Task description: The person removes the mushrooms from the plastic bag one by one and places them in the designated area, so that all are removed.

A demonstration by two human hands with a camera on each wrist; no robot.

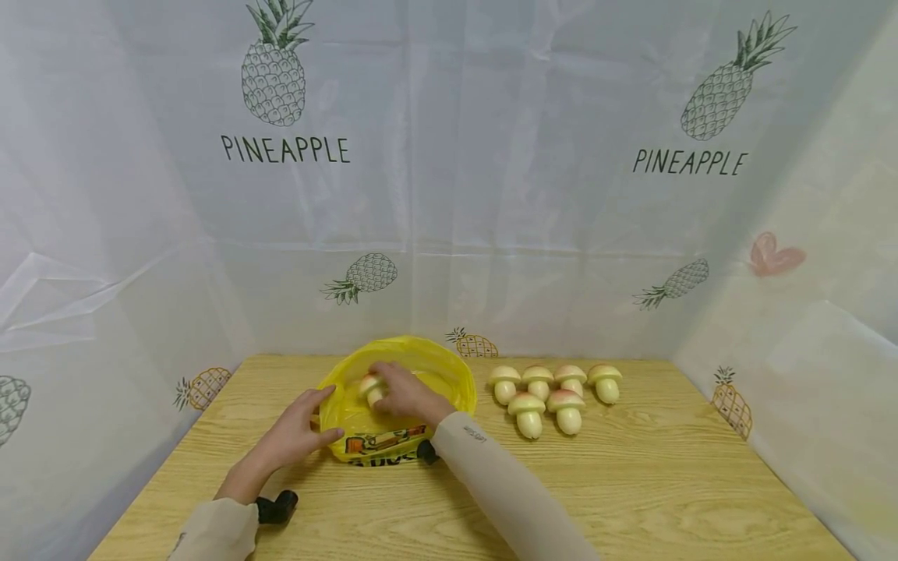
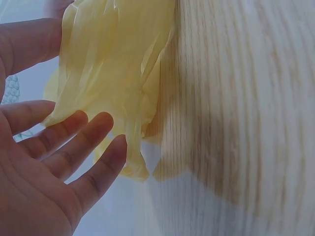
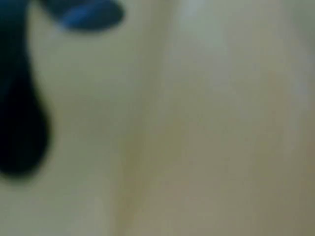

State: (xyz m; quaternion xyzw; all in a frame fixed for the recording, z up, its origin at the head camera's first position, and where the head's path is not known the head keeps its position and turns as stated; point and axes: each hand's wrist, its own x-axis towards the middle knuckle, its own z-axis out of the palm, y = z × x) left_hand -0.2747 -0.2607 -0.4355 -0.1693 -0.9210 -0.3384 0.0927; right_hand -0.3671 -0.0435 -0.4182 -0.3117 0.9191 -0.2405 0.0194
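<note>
A yellow plastic bag (image 1: 459,374) stands with its mouth spread wide on the wooden table, printing along its front. Inside the opening, my right hand (image 1: 407,392) grips a toy mushroom (image 1: 373,396) with a reddish cap, low over the bag's bottom. My left hand (image 1: 298,428) is at the bag's left side, thumb and fingers spread along the edge. In the left wrist view, the fingers of the left hand (image 2: 54,162) are nearly straight, with their tips against the yellow plastic. The right wrist view is a close blur with dark shapes at its left.
To the right of the bag, several more toy mushrooms (image 1: 554,397) lie in two rows on the wooden table (image 1: 631,483). White sheeting (image 1: 547,296) with pineapple prints hangs behind the table and along both sides.
</note>
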